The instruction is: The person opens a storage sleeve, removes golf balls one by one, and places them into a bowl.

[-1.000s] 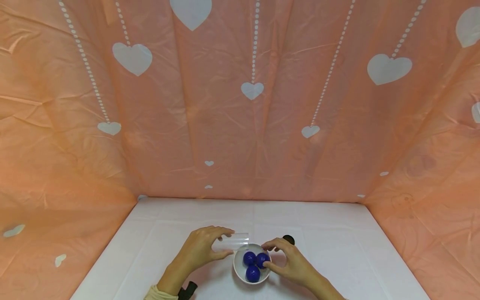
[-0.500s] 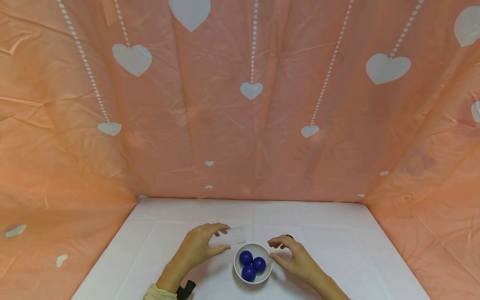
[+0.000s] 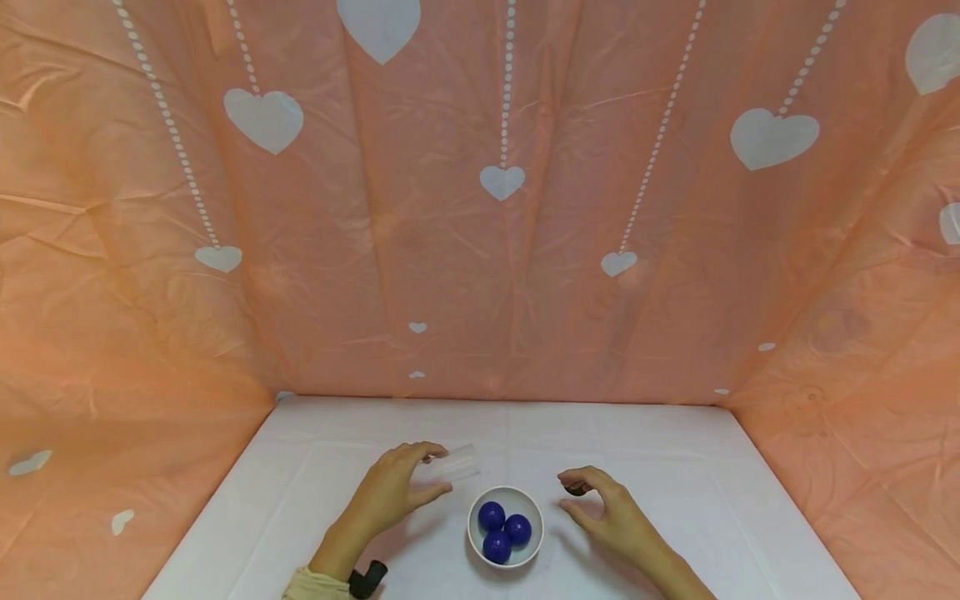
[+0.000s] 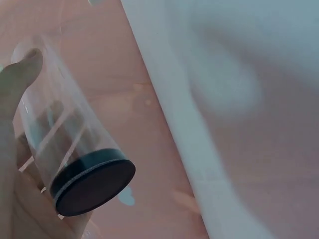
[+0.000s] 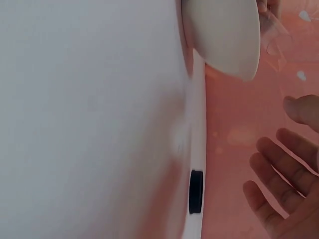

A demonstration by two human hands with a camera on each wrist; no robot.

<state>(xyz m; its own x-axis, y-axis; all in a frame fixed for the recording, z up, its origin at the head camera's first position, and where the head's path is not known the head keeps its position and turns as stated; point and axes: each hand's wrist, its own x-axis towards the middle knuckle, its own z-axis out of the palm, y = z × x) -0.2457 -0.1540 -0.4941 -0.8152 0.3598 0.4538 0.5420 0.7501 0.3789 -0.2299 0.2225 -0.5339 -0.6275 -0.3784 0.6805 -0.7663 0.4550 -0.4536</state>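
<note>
My left hand (image 3: pixel 390 493) holds a clear plastic tube (image 3: pixel 461 463) lying nearly level, its far end pointing right, over the table left of the bowl. The left wrist view shows thumb and fingers wrapped round the tube (image 4: pixel 75 112), with a black cap (image 4: pixel 94 188) on its near end. A white bowl (image 3: pixel 519 498) stands in the middle with three blue balls (image 3: pixel 497 547) in it, touching one another. To the right of the bowl, my right hand (image 3: pixel 611 521) hovers with relaxed, spread fingers and nothing in them. Partly behind its fingers lies a round black lid (image 3: pixel 575 490).
A white cloth covers the table (image 3: pixel 675 467). Orange curtains (image 3: pixel 450 275) with white hearts enclose its back and sides. On my left wrist sits a black device (image 3: pixel 367 578). From the right wrist, the black lid (image 5: pixel 196 192) appears flat on the table beyond the bowl (image 5: pixel 222 35).
My right hand has let go of a blue ball in the bowl and drawn away to the right. The balls have shifted left. My left hand has moved the tube left and slightly away.
</note>
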